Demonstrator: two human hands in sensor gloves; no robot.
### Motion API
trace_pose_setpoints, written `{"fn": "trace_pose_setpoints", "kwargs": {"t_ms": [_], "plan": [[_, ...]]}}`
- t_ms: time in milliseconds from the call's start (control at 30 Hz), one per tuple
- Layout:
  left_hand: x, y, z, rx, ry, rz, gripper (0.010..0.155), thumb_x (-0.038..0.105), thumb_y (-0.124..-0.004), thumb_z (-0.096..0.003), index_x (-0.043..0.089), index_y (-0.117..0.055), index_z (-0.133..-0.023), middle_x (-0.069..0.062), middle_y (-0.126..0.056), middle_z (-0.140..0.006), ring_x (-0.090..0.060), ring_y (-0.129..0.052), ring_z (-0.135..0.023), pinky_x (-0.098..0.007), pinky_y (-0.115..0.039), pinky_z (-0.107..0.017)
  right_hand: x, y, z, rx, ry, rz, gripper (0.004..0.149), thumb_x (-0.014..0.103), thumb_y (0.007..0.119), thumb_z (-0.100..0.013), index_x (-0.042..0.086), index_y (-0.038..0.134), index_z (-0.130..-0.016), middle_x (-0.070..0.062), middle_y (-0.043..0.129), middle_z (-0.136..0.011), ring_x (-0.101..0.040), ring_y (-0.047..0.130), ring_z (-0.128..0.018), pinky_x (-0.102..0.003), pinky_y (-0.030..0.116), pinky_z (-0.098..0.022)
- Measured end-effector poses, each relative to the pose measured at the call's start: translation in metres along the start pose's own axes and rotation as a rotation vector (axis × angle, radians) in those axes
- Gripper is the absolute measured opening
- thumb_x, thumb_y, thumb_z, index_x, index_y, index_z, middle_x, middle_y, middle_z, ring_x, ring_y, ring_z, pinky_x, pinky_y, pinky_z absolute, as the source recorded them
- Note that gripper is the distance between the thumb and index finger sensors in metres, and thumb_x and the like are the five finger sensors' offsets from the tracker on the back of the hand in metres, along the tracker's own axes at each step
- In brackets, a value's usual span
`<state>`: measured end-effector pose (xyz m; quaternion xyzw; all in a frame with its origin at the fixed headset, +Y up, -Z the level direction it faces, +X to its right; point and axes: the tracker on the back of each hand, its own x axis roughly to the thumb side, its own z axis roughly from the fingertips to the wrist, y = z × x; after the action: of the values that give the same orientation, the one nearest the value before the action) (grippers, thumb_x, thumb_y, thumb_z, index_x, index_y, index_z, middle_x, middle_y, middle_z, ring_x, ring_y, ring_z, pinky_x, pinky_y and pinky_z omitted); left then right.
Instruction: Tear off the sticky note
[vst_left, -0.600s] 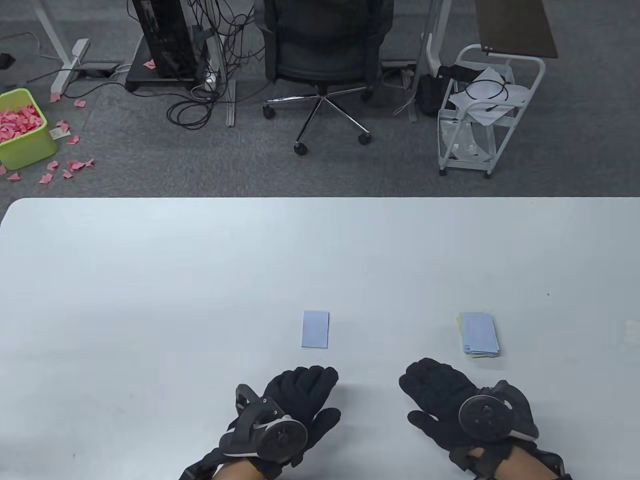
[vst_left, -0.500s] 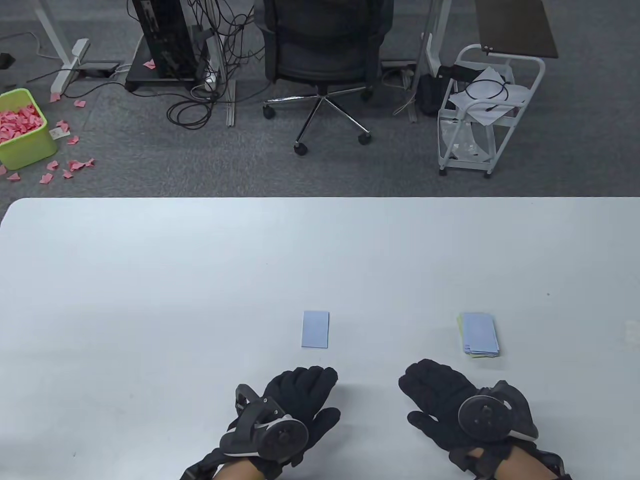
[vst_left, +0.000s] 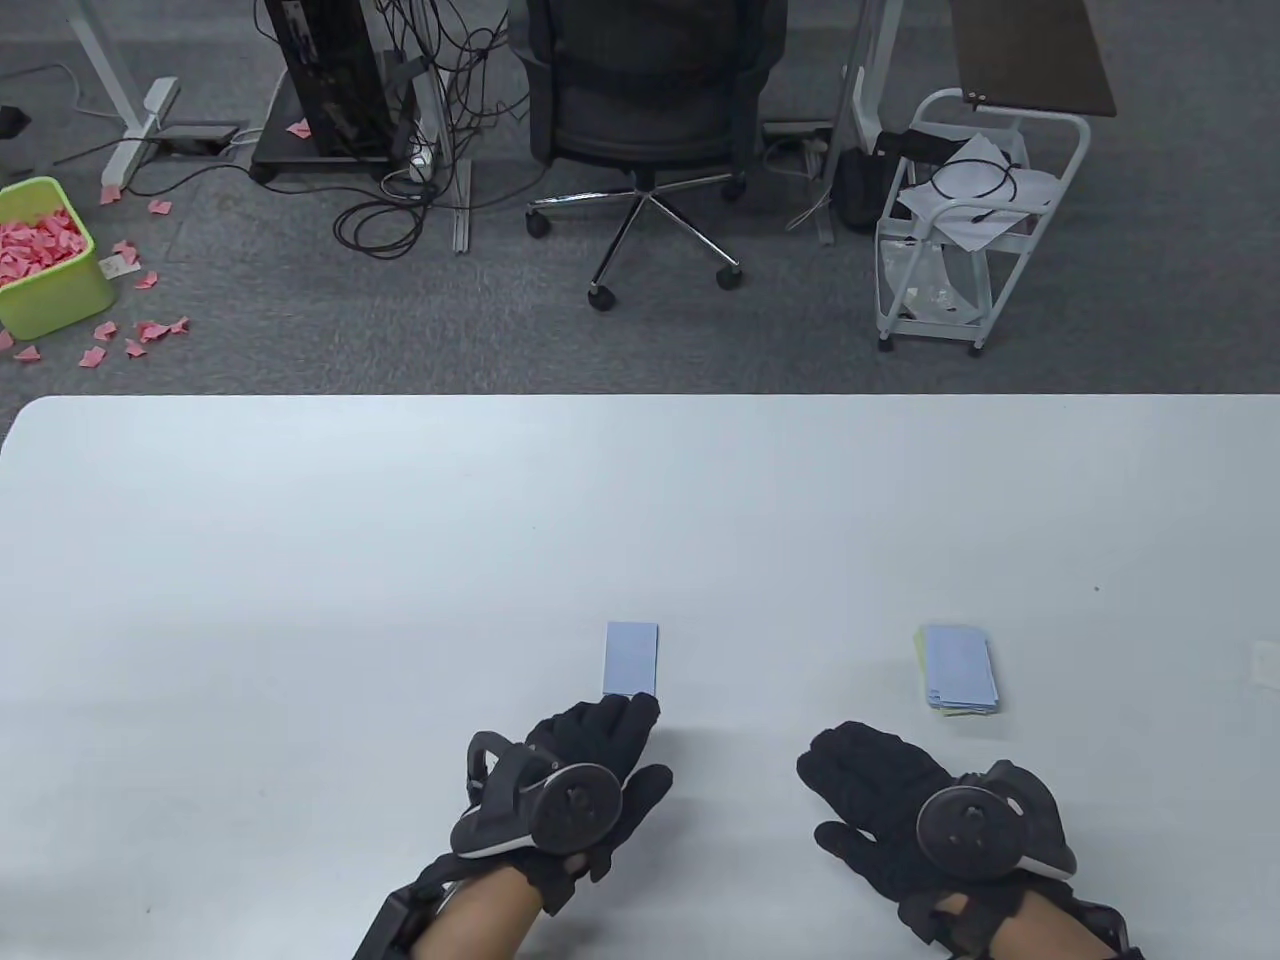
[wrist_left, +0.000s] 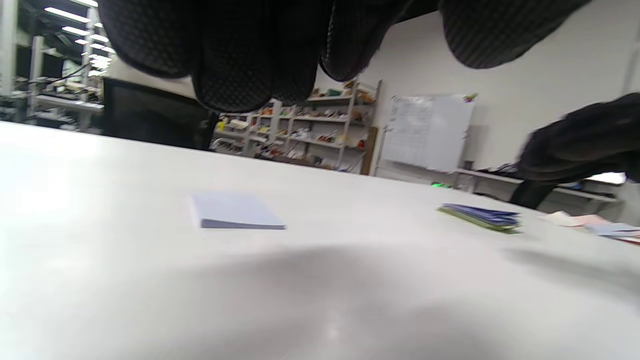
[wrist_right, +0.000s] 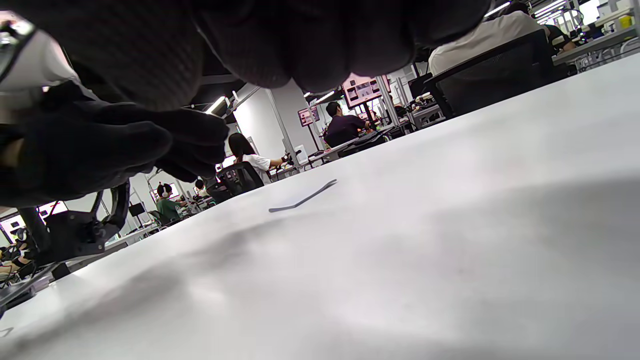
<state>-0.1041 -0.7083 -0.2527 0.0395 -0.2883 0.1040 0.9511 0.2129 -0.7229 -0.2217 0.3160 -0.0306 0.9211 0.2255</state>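
Black-gloved left hand (vst_left: 590, 745) is empty, its extended fingers (vst_left: 630, 715) just short of the pale blue rectangular sticky-note pad (vst_left: 631, 658), lifted above the white table (vst_left: 400, 550). Right hand (vst_left: 880, 790), also empty, lies flat, fingers spread. Best approach: left fingertips pin the pad's near edge while the right peels the top sheet. A loose stack of blue and green notes (vst_left: 960, 670) lies beyond the right hand.

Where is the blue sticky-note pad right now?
In the table view the blue sticky-note pad lies flat near the table's front middle, just beyond the left hand's fingertips.
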Motion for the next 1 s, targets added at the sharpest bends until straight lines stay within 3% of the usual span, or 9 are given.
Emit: {"fn": "trace_pose_setpoints", "kwargs": {"t_ms": [233, 467, 667, 767, 867, 1000], "plan": [[-0.021, -0.009, -0.037, -0.089, 0.232, -0.018, 0.077, 0.055, -0.077, -0.0586, 0.003, -0.061, -0.114, -0.029, -0.066, -0.108, -0.05, -0.081, -0.083, -0.059, -0.073, -0.058, 0.001, -0.002, 0.001, -0.005, -0.006, -0.015, 0.06, 0.05, 0.081, -0.044, 0.022, 0.066, -0.094, -0.005, 0.064, -0.102, -0.037, 0.065, -0.095, -0.053, 0.058, -0.069], [-0.044, -0.02, -0.084, -0.197, 0.511, -0.025, 0.082, 0.058, -0.078, -0.0577, -0.003, -0.064, -0.111, -0.028, -0.073, -0.102, -0.047, -0.087, -0.076, -0.056, -0.077, -0.054, 0.0, -0.004, 0.002, -0.006, 0.002, -0.028, 0.059, 0.05, 0.081, -0.044, 0.022, 0.066, -0.094, -0.005, 0.065, -0.101, -0.037, 0.066, -0.095, -0.053, 0.058, -0.069], [-0.05, -0.045, -0.119, -0.408, 0.712, -0.114, 0.088, 0.063, -0.079, -0.0563, -0.008, -0.065, -0.108, -0.03, -0.074, -0.098, -0.047, -0.087, -0.072, -0.057, -0.076, -0.052, -0.005, -0.002, 0.001, 0.006, 0.02, -0.047, 0.058, 0.05, 0.081, -0.044, 0.022, 0.067, -0.094, -0.005, 0.065, -0.101, -0.037, 0.066, -0.095, -0.053, 0.058, -0.069], [-0.047, -0.048, -0.13, -0.426, 0.737, -0.157, 0.089, 0.061, -0.082, -0.0538, -0.008, -0.065, -0.108, -0.03, -0.076, -0.096, -0.047, -0.086, -0.073, -0.058, -0.075, -0.053, -0.006, 0.0, 0.001, 0.016, 0.027, -0.056, 0.058, 0.05, 0.08, -0.045, 0.022, 0.066, -0.094, -0.005, 0.065, -0.101, -0.037, 0.065, -0.095, -0.053, 0.058, -0.069], [-0.048, -0.047, -0.133, -0.368, 0.757, -0.061, 0.083, 0.05, -0.092, -0.0498, -0.007, -0.07, -0.106, -0.028, -0.079, -0.094, -0.047, -0.088, -0.071, -0.059, -0.076, -0.052, -0.007, 0.003, 0.0, 0.031, 0.03, -0.064, 0.058, 0.049, 0.08, -0.045, 0.022, 0.067, -0.094, -0.005, 0.065, -0.101, -0.037, 0.065, -0.095, -0.053, 0.058, -0.069], [-0.051, -0.045, -0.133, -0.363, 0.779, -0.029, 0.083, 0.047, -0.099, -0.0428, -0.004, -0.073, -0.103, -0.022, -0.085, -0.089, -0.036, -0.095, -0.065, -0.054, -0.082, -0.049, -0.008, 0.006, -0.001, 0.044, 0.03, -0.068, 0.058, 0.049, 0.08, -0.045, 0.022, 0.066, -0.094, -0.005, 0.065, -0.101, -0.037, 0.065, -0.095, -0.053, 0.058, -0.068]]}}
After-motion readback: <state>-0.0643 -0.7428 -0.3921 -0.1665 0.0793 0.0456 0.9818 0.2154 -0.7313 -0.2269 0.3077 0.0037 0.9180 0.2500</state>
